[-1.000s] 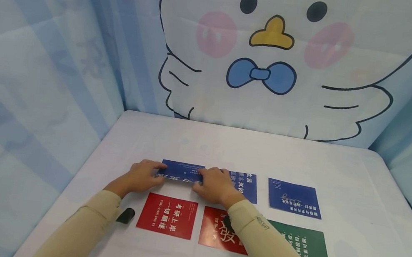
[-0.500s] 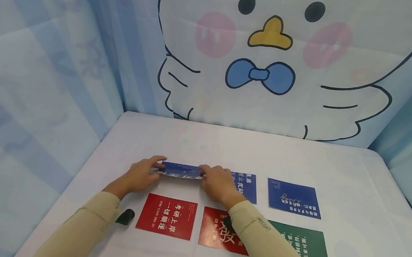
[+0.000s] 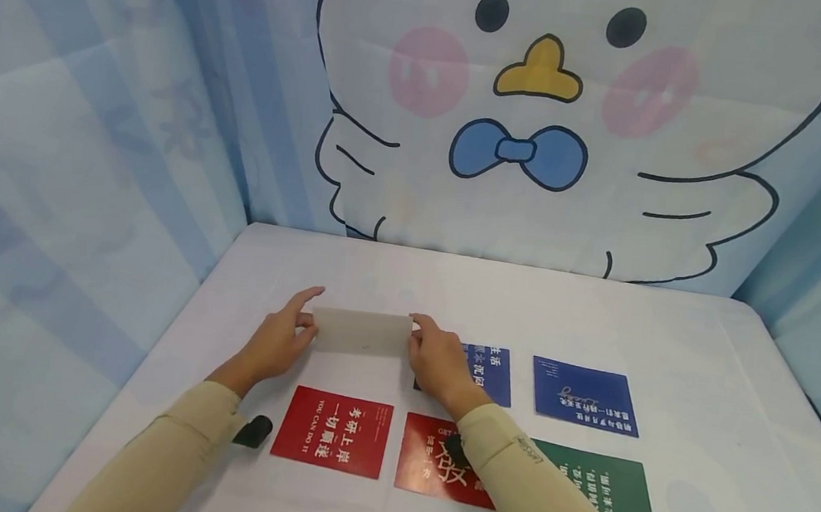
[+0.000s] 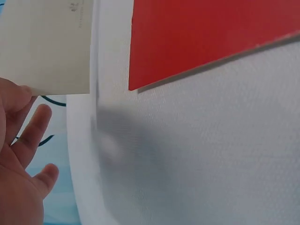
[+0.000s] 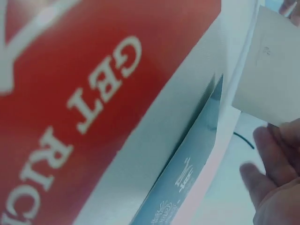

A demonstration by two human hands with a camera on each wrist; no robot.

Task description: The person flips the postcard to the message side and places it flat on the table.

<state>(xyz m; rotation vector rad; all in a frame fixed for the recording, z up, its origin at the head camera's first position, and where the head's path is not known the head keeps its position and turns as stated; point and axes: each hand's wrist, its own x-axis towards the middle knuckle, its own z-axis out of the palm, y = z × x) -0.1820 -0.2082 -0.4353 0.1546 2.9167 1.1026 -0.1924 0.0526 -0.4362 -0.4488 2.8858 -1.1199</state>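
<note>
Big red card (image 5: 154, 61) with white letters (image 5: 104, 83) saying GET, blue card (image 5: 190, 161) beside it on white table (image 5: 140, 154), right hand (image 5: 279, 180) pinching a pale card (image 5: 272, 65), bit of left hand (image 5: 295, 15) at its far end

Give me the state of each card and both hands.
Held card: raised, pale side toward head camera
Left hand's grip: pinching held card's left end
Right hand's grip: pinching held card's right end
Left red card: printed side up
Right red card: printed side up, partly hidden
Green card: printed side up, partly hidden
Left blue card: printed side up, partly hidden
Right blue card: printed side up
</note>
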